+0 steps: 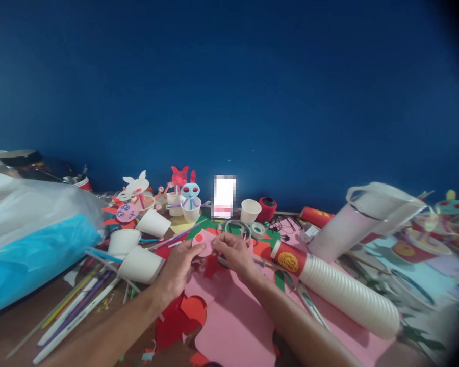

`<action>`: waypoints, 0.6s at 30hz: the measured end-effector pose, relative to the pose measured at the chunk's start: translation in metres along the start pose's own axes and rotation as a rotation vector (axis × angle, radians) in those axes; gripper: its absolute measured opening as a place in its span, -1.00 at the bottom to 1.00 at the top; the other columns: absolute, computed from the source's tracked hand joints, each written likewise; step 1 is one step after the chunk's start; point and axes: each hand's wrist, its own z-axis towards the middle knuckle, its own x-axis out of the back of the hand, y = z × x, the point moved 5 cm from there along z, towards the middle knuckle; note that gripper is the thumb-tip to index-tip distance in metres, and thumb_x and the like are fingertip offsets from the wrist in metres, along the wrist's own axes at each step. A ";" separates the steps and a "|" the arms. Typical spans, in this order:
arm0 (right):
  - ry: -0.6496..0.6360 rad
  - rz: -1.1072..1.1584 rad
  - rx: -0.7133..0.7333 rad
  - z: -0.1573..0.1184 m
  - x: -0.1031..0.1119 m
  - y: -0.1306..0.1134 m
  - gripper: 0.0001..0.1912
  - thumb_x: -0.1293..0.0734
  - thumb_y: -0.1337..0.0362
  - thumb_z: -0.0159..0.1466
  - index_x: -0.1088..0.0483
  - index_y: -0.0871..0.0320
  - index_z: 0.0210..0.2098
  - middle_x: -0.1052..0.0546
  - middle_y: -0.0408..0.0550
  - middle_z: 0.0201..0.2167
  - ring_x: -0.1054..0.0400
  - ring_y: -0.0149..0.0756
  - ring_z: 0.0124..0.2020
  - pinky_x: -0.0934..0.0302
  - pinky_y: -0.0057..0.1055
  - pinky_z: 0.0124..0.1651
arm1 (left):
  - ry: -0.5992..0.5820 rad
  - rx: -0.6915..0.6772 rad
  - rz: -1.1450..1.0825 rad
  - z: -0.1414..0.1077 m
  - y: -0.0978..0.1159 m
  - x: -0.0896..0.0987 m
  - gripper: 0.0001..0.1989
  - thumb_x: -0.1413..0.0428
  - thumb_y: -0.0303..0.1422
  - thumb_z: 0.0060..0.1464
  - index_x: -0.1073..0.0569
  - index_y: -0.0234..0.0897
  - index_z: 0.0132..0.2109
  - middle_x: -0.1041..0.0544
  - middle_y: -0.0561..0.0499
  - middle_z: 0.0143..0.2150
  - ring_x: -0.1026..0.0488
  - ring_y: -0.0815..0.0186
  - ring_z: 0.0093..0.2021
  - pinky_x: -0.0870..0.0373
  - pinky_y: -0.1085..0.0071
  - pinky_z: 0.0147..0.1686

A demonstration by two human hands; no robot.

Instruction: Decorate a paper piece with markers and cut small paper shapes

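Observation:
My left hand (180, 267) pinches a pink paper cutout (203, 245) between thumb and fingers, and a round red paper dot (199, 238) shows on its upper left. Beside the cutout's right edge, my right hand (235, 255) has thumb and fingertips pressed together. What sits in that pinch, if anything, is too small to make out. Below both hands lie a large pink paper sheet (237, 316) and a red paper scrap (193, 308) with curved cut edges. Behind them stands a white paper cup (191, 210) bearing a light-blue paper face (190, 190) with red eyes.
Tipped white cups (141, 265) and long sticks (74, 311) lie to the left, near a blue-and-clear plastic bag (42, 244). On the right are a stack of paper cups (348, 290) and a white pitcher (342, 234). A tape roll (257, 230) lies beyond my right hand.

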 end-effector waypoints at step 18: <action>0.118 -0.325 0.243 0.011 0.038 -0.018 -0.76 -0.14 0.18 0.16 -0.34 0.18 -0.35 -0.40 -0.13 -0.51 -0.26 -0.39 -0.49 -0.12 -0.51 -0.50 | 0.133 -0.106 -0.169 0.012 0.017 0.023 -0.82 -0.19 -0.39 -0.27 -0.35 -0.31 -0.44 -0.36 0.16 -0.54 -0.24 0.51 -0.59 -0.13 0.57 -0.66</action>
